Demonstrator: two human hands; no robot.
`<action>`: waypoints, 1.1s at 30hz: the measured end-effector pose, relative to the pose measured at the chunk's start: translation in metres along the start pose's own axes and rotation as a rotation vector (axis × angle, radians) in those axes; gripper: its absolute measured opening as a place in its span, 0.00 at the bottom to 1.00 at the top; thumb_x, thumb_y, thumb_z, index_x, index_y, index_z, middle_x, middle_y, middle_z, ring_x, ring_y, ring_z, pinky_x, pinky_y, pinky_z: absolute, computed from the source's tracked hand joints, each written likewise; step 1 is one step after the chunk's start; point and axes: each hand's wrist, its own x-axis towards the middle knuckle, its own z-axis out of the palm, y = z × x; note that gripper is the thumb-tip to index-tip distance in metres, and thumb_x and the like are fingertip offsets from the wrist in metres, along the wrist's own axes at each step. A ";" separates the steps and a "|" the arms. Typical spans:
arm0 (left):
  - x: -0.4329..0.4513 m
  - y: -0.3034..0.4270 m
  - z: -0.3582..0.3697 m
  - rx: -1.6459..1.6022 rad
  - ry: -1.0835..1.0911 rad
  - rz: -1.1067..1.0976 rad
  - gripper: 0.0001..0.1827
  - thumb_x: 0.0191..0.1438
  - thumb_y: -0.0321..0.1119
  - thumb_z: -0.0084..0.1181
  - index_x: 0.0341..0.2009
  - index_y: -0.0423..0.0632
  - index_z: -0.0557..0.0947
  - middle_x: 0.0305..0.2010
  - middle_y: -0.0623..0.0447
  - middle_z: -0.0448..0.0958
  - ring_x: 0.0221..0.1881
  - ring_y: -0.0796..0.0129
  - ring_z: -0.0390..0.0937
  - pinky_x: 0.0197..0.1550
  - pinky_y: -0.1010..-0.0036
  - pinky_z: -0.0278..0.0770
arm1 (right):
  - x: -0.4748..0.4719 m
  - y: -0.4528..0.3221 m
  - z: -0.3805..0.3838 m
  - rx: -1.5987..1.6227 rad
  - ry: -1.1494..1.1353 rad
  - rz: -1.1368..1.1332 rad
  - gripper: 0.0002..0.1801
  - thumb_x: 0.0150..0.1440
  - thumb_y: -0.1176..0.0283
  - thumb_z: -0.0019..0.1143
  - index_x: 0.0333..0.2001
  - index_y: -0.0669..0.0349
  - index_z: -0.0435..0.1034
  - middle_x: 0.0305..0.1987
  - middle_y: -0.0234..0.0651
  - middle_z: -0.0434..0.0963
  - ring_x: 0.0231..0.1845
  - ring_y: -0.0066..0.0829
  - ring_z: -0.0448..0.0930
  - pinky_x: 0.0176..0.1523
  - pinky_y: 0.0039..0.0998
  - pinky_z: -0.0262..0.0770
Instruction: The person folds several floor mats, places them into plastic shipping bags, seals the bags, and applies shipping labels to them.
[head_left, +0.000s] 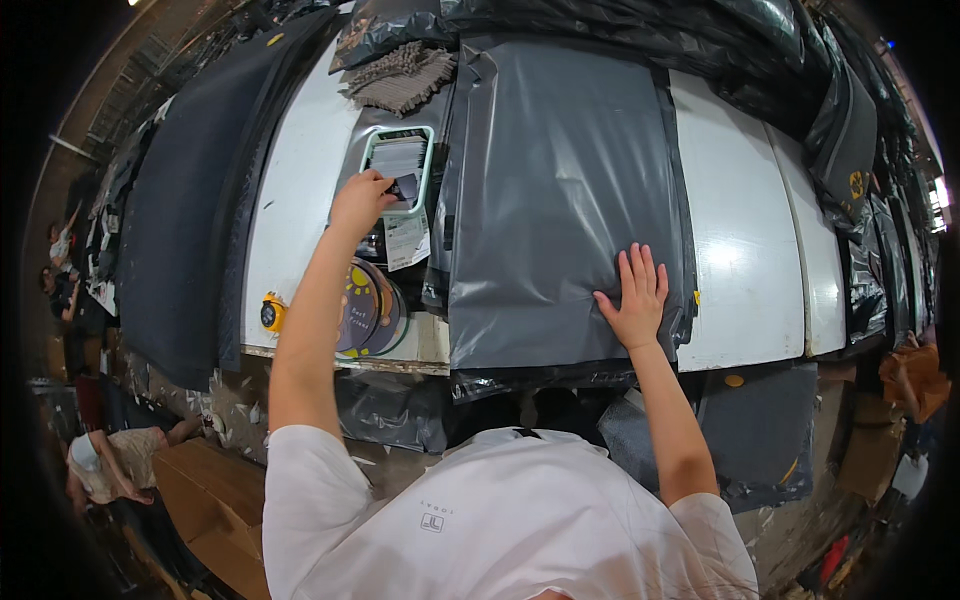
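My left hand (361, 201) reaches into a small mint-rimmed plastic tray (430, 150), with its thumb and fingers on a small dark card (406, 187). Behind that card, a row of thin, light-edged cards (397, 159) fills the tray. My right hand (637, 304) lies flat, fingers spread, on the lower right of a large package in grey plastic film (555, 187). This package rests on a stack of similar dark packages and reaches over the table's near edge. A printed paper sheet (407, 240) bearing writing sticks out below the tray.
Round printed mats (367, 311) and a yellow tape measure (272, 312) lie near the white table's (742, 225) front edge. Dark mats (187, 195) are stacked left. A grey chenille mat (403, 77) lies beyond the tray. People and a cardboard box (214, 499) are at lower left.
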 end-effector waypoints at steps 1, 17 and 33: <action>-0.002 0.004 -0.005 0.009 -0.098 0.023 0.14 0.51 0.34 0.53 0.43 0.49 0.79 0.43 0.54 0.74 0.45 0.59 0.73 0.41 0.66 0.74 | -0.004 -0.001 0.002 -0.003 0.006 0.006 0.39 0.44 0.54 0.61 0.58 0.60 0.61 0.65 0.38 0.59 0.69 0.35 0.55 0.68 0.43 0.44; 0.042 -0.045 -0.005 -0.659 -0.301 -0.079 0.05 0.44 0.26 0.61 0.29 0.41 0.81 0.23 0.52 0.78 0.26 0.69 0.74 0.31 0.73 0.70 | -0.001 -0.006 -0.001 -0.037 0.015 -0.003 0.38 0.45 0.54 0.59 0.57 0.59 0.61 0.65 0.37 0.59 0.69 0.34 0.55 0.68 0.42 0.45; -0.113 0.259 -0.012 -0.791 0.098 0.354 0.13 0.47 0.26 0.58 0.41 0.43 0.78 0.40 0.49 0.78 0.50 0.57 0.73 0.53 0.66 0.69 | -0.018 -0.066 -0.055 1.466 0.237 1.205 0.09 0.55 0.76 0.54 0.41 0.61 0.70 0.27 0.23 0.72 0.28 0.12 0.71 0.33 0.15 0.67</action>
